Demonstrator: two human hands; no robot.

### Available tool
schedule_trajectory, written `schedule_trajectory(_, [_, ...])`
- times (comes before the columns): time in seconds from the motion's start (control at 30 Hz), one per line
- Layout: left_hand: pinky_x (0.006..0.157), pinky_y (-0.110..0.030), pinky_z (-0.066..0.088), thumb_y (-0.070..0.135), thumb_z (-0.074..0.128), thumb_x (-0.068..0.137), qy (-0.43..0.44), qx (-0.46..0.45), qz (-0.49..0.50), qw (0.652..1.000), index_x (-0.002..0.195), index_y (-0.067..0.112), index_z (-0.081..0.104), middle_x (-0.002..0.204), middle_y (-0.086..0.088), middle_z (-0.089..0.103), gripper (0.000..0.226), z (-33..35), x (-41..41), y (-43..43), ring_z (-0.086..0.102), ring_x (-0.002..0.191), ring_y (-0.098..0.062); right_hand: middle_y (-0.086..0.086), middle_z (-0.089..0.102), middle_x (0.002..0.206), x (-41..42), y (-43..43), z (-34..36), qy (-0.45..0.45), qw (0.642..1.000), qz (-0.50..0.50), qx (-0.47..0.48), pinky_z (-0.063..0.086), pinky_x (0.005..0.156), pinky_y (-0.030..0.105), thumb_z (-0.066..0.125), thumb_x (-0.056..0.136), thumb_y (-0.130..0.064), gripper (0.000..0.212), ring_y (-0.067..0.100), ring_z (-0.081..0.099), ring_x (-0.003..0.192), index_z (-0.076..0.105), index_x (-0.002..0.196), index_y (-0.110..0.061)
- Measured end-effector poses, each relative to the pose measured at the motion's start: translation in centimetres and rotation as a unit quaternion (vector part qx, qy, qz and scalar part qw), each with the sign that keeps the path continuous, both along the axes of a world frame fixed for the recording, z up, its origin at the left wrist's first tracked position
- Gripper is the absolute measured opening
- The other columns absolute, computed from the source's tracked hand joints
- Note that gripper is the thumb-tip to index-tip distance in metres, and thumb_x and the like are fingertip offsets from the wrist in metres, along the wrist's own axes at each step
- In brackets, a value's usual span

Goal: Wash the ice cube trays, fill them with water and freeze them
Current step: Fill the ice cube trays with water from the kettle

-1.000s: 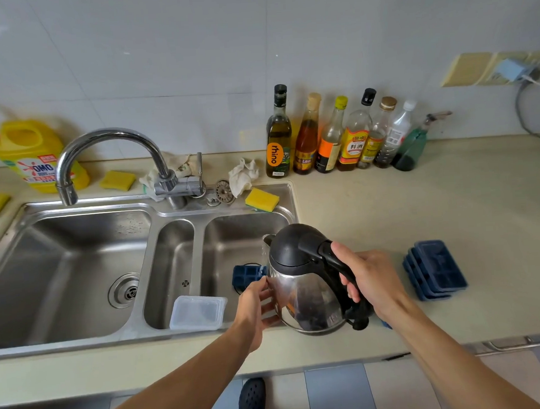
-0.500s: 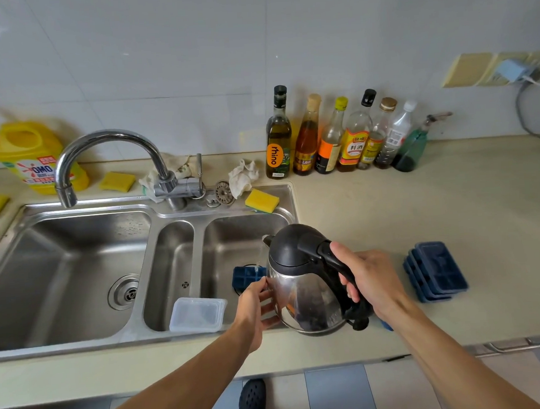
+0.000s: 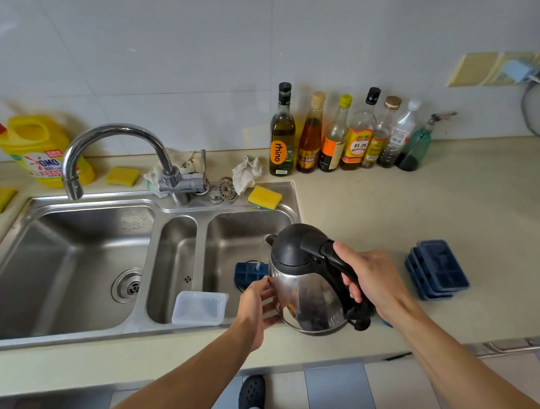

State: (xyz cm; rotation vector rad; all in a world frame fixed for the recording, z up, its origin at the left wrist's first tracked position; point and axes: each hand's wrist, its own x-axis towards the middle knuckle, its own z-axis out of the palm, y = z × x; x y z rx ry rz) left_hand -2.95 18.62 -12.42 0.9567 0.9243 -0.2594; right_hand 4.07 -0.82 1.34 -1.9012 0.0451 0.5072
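A steel kettle [image 3: 307, 294] with a black lid is tilted over the right sink basin [image 3: 232, 235]. My right hand [image 3: 374, 280] grips its black handle. My left hand [image 3: 257, 296] rests with straight fingers against the kettle's left side. A thin stream of water falls from the spout onto a dark blue ice cube tray [image 3: 249, 272] lying in the basin, partly hidden behind the kettle and my left hand. A stack of dark blue ice cube trays [image 3: 436, 269] sits on the counter to the right.
A clear plastic lid [image 3: 199, 307] rests across the sink's front rim. The faucet [image 3: 114, 151] points over the large left basin. Oil and sauce bottles [image 3: 337, 135] line the back wall. Yellow sponges [image 3: 265, 197] and a yellow detergent jug [image 3: 39, 150] stand around the sink.
Almost nothing differs; the kettle stays tilted over the tray with both hands in the same places.
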Motion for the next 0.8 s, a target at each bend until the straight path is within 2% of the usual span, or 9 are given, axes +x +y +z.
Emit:
schedule_trajectory(0.1, [0.071, -0.037, 0.055, 0.041, 0.048, 0.103, 0.004, 0.0, -0.001, 1.0, 0.115, 0.012, 0.068, 0.093, -0.006, 0.079, 0.038, 0.0, -0.3, 0.0, 0.07, 0.1, -0.029, 0.0, 0.053, 0.043, -0.3, -0.2, 0.0, -0.005, 1.0, 0.003, 0.006, 0.043, 0.041, 0.02, 0.063, 0.096, -0.049, 0.06, 0.016, 0.046, 0.038, 0.06, 0.044, -0.018])
schedule_trajectory(0.23, [0.074, -0.039, 0.055, 0.041, 0.049, 0.103, 0.005, -0.003, -0.001, 1.0, 0.116, 0.012, 0.068, 0.098, -0.008, 0.078, 0.037, 0.0, -0.4, -0.1, 0.07, 0.102, -0.03, 0.0, 0.053, 0.043, -0.4, -0.3, -0.1, -0.009, 1.0, 0.006, 0.009, 0.043, 0.041, 0.02, 0.063, 0.095, -0.05, 0.061, 0.016, 0.046, 0.038, 0.061, 0.043, -0.019])
schedule_trajectory(0.37, [0.074, -0.039, 0.056, 0.04, 0.05, 0.102, -0.002, 0.003, -0.002, 1.0, 0.114, 0.012, 0.068, 0.094, -0.006, 0.079, 0.035, -0.1, -0.4, 0.0, 0.07, 0.101, -0.03, 0.001, 0.054, 0.045, -0.4, -0.5, -0.5, -0.007, 1.0, 0.006, 0.019, 0.043, 0.042, 0.021, 0.063, 0.095, -0.05, 0.059, 0.015, 0.047, 0.039, 0.064, 0.045, -0.02])
schedule_trajectory(0.43, [0.079, -0.042, 0.058, 0.04, 0.05, 0.102, -0.012, 0.014, -0.011, 1.0, 0.115, 0.013, 0.068, 0.098, -0.007, 0.079, 0.034, -0.2, -0.2, 0.2, 0.07, 0.102, -0.03, 0.003, 0.056, 0.049, -0.2, -0.5, -0.9, -0.003, 1.0, -0.005, 0.029, 0.043, 0.043, 0.023, 0.063, 0.094, -0.051, 0.058, 0.015, 0.047, 0.04, 0.065, 0.046, -0.019])
schedule_trajectory(0.53, [0.09, -0.047, 0.058, 0.042, 0.051, 0.102, -0.028, 0.049, -0.041, 0.998, 0.116, 0.017, 0.067, 0.108, -0.009, 0.076, 0.033, 0.1, 0.9, 0.8, 0.069, 0.106, -0.03, 0.003, 0.055, 0.048, 0.3, -0.6, -1.7, -0.005, 0.999, -0.033, 0.04, 0.042, 0.043, 0.025, 0.063, 0.093, -0.055, 0.059, 0.016, 0.048, 0.04, 0.064, 0.046, -0.018])
schedule_trajectory(0.63, [0.089, -0.049, 0.058, 0.04, 0.054, 0.102, -0.05, 0.087, -0.083, 0.991, 0.108, 0.016, 0.07, 0.107, -0.01, 0.075, 0.03, 1.1, 2.8, 1.9, 0.069, 0.104, -0.029, 0.007, 0.054, 0.047, 1.1, -0.6, -2.4, -0.01, 0.997, -0.066, 0.044, 0.043, 0.045, 0.026, 0.063, 0.082, -0.07, 0.063, 0.018, 0.049, 0.04, 0.065, 0.048, -0.017])
schedule_trajectory(0.73, [0.09, -0.047, 0.057, 0.032, 0.054, 0.103, -0.082, 0.162, -0.133, 0.974, 0.101, 0.017, 0.072, 0.107, -0.013, 0.073, 0.023, 2.5, 5.1, 3.6, 0.068, 0.105, -0.03, 0.008, 0.054, 0.045, 2.3, -0.4, -3.0, -0.01, 0.993, -0.108, 0.053, 0.047, 0.046, 0.025, 0.062, 0.075, -0.077, 0.064, 0.02, 0.051, 0.041, 0.065, 0.049, -0.018])
schedule_trajectory(0.8, [0.088, -0.04, 0.059, 0.026, 0.055, 0.103, -0.12, 0.209, -0.148, 0.959, 0.109, 0.015, 0.071, 0.113, -0.013, 0.072, 0.02, 3.6, 6.9, 4.8, 0.066, 0.112, -0.031, 0.009, 0.054, 0.046, 3.3, -0.1, -3.3, -0.007, 0.989, -0.137, 0.059, 0.048, 0.047, 0.029, 0.061, 0.075, -0.076, 0.064, 0.021, 0.052, 0.042, 0.065, 0.049, -0.018])
